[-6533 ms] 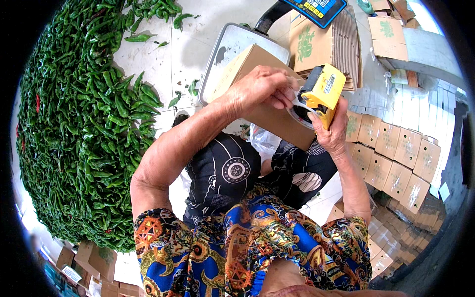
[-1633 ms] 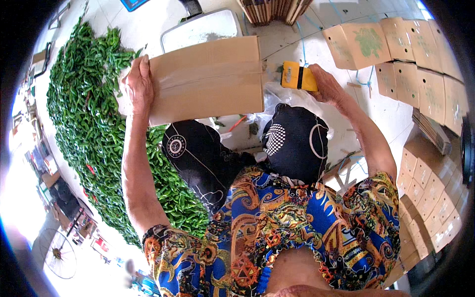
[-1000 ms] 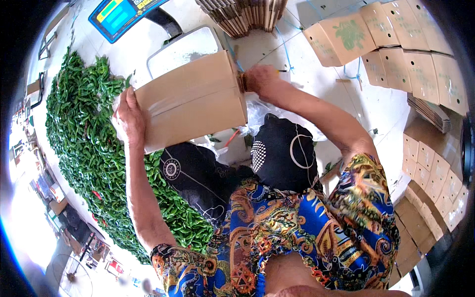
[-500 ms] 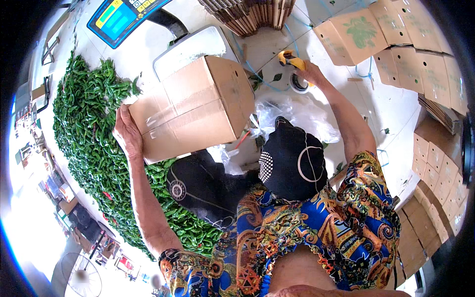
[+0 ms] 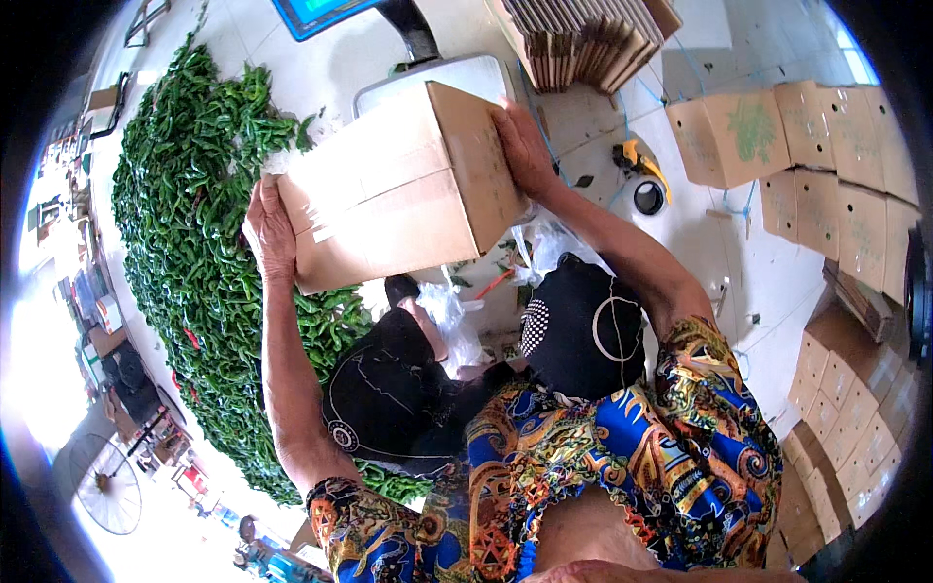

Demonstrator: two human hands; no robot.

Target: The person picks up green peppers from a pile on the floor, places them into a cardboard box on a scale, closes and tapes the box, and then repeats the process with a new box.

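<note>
Centre frame: left hand [image 5: 269, 228] and right hand [image 5: 525, 146] clasp opposite ends of the taped box [image 5: 403, 189]. Upper right: tape gun [image 5: 641, 160], in the right hand 1.6 s ago, now on floor. Box held two-handed above scale [image 5: 428, 76].

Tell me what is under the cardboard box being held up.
Below the cardboard box, held by the left hand and right hand, part of a white scale platform and green peppers show. The floor directly beneath is covered.
</note>
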